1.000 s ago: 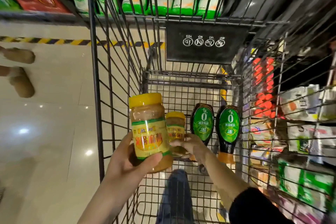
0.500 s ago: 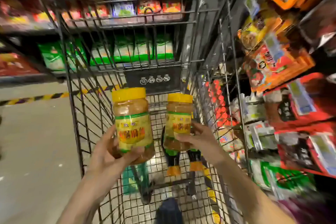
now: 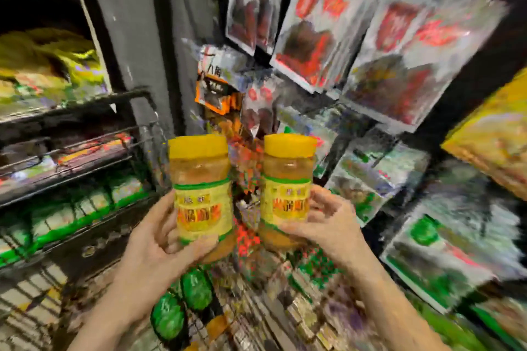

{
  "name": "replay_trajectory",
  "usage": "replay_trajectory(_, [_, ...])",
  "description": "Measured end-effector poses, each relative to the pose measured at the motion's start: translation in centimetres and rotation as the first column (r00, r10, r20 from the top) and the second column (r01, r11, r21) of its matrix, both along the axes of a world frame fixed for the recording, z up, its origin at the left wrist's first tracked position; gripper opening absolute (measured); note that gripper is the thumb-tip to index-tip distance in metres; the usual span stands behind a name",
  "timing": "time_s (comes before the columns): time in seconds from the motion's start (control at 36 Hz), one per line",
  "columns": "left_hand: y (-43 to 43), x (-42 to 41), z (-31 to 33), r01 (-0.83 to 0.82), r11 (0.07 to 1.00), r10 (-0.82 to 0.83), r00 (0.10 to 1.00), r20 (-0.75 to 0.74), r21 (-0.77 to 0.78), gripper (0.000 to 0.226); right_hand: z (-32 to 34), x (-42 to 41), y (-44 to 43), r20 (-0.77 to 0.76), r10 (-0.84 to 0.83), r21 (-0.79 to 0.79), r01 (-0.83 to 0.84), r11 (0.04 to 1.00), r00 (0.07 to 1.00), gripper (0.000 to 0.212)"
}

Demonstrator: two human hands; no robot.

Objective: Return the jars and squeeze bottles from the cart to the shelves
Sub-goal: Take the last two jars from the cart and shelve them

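**Two jars up, shelving ahead**

Head view: blurred store shelving hung with packets (image 3: 399, 65) fills the background. The left hand (image 3: 154, 239) grips the left jar (image 3: 201, 188) around its label, and the right hand (image 3: 322, 225) grips the right jar (image 3: 288, 182) likewise. Both jars are upright, side by side, above the bottles (image 3: 196, 291). The jars look full, rigid and smooth-walled, so likely heavy and slippery. A mid-body wrap suits.

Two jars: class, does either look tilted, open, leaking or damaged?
Nothing stands out. The left jar in the left hand and right jar in the right hand stand roughly upright, lids on; blur hides fine damage.
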State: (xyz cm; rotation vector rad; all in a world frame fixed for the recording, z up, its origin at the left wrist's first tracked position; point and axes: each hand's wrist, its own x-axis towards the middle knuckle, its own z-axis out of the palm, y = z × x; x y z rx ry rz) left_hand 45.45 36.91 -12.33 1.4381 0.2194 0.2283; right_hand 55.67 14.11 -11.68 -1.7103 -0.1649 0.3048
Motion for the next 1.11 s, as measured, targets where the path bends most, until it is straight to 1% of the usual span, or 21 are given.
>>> replay_trajectory(0.03, [-1.1,0.3,0.8,0.037,0.999,-0.037,0.999,0.020,0.010,0.115,1.1,-0.6,-1.6,0.046,-0.042,-0.006,0.042,0.999,0.998,0.057])
replay_trajectory(0.11, [-4.9,1.2,3.1,0.162,0.986,-0.164,0.983,0.082,0.034,0.110,3.8,-2.9,-6.5,0.127,-0.157,0.014,0.156,0.988,0.979,0.057])
replay_trajectory(0.19, [-9.2,1.2,5.2,0.288,0.955,-0.296,0.944,0.147,0.075,0.118,6.2,-6.3,-11.4,0.192,-0.279,0.029,0.279,0.960,0.941,0.064])
replay_trajectory(0.25, [-12.5,0.8,6.5,0.348,0.932,-0.362,0.914,0.181,0.103,0.119,7.4,-9.1,-15.0,0.227,-0.361,0.024,0.366,0.930,0.904,0.056])
replay_trajectory(0.28, [-14.1,0.3,7.0,0.380,0.918,-0.395,0.897,0.199,0.110,0.120,7.9,-10.7,-16.8,0.244,-0.398,0.022,0.405,0.914,0.884,0.057])
replay_trajectory(0.31, [-15.9,-0.3,7.7,0.415,0.902,-0.432,0.876,0.216,0.122,0.120,8.4,-12.4,-18.5,0.264,-0.431,0.024,0.441,0.897,0.863,0.064])
replay_trajectory(0.36, [-19.6,-1.6,8.7,0.497,0.855,-0.519,0.819,0.245,0.148,0.109,9.3,-16.0,-21.7,0.306,-0.500,0.038,0.514,0.857,0.810,0.092])
replay_trajectory(0.39, [-21.5,-2.3,9.3,0.540,0.828,-0.560,0.787,0.257,0.151,0.103,9.6,-17.9,-23.3,0.323,-0.538,0.049,0.554,0.831,0.779,0.093])
replay_trajectory(0.42, [-23.5,-3.1,9.8,0.577,0.804,-0.594,0.759,0.267,0.147,0.101,10.0,-19.8,-25.0,0.339,-0.569,0.051,0.589,0.807,0.749,0.083])
replay_trajectory(0.47, [-27.3,-4.9,10.6,0.644,0.755,-0.649,0.706,0.285,0.123,0.109,10.9,-24.0,-28.0,0.378,-0.611,0.037,0.648,0.761,0.695,0.062])
replay_trajectory(0.53, [-31.0,-6.9,11.1,0.696,0.711,-0.687,0.658,0.309,0.099,0.114,11.9,-28.3,-30.8,0.412,-0.648,0.028,0.702,0.711,0.640,0.054])
replay_trajectory(0.58, [-34.8,-9.4,12.1,0.749,0.651,-0.739,0.587,0.330,0.125,0.106,12.7,-32.5,-33.6,0.430,-0.689,0.051,0.746,0.664,0.584,0.055])
replay_trajectory(0.64, [-38.5,-12.3,13.1,0.802,0.584,-0.784,0.519,0.340,0.123,0.095,13.4,-36.8,-36.0,0.456,-0.730,0.077,0.795,0.602,0.509,0.057])
replay_trajectory(0.67, [-40.3,-13.7,13.5,0.826,0.551,-0.803,0.488,0.343,0.114,0.093,13.7,-38.9,-37.0,0.468,-0.747,0.088,0.816,0.572,0.473,0.057])
replay_trajectory(0.72, [-43.7,-16.0,14.0,0.867,0.484,-0.837,0.421,0.348,0.116,0.096,14.4,-43.2,-39.0,0.481,-0.777,0.106,0.853,0.511,0.405,0.050])
replay_trajectory(0.81, [-48.4,-18.8,14.4,0.908,0.391,-0.877,0.318,0.360,0.150,0.100,15.1,-49.1,-41.5,0.494,-0.819,0.128,0.908,0.399,0.291,0.053])
replay_trajectory(0.86, [-51.4,-20.8,14.9,0.934,0.311,-0.904,0.234,0.359,0.175,0.094,15.5,-52.7,-42.8,0.517,-0.834,0.139,0.942,0.305,0.194,0.054])
replay_trajectory(0.92, [-54.2,-22.8,15.4,0.952,0.234,-0.925,0.155,0.347,0.197,0.087,15.9,-55.8,-43.8,0.529,-0.841,0.157,0.962,0.225,0.110,0.047])
replay_trajectory(0.97, [-57.0,-24.7,15.6,0.962,0.183,-0.934,0.106,0.340,0.201,0.087,16.2,-58.6,-44.8,0.541,-0.841,0.176,0.973,0.147,0.029,0.044])
replay_trajectory(1.03, [-59.9,-26.3,15.5,0.970,0.130,-0.946,0.059,0.319,0.205,0.083,16.4,-61.0,-45.9,0.537,-0.842,0.201,0.977,0.074,-0.046,0.051])
replay_trajectory(1.11, [-63.7,-28.6,15.8,0.971,0.050,-0.954,-0.023,0.300,0.235,0.097,16.5,-64.0,-47.6,0.541,-0.830,0.207,0.978,-0.022,-0.133,0.049])
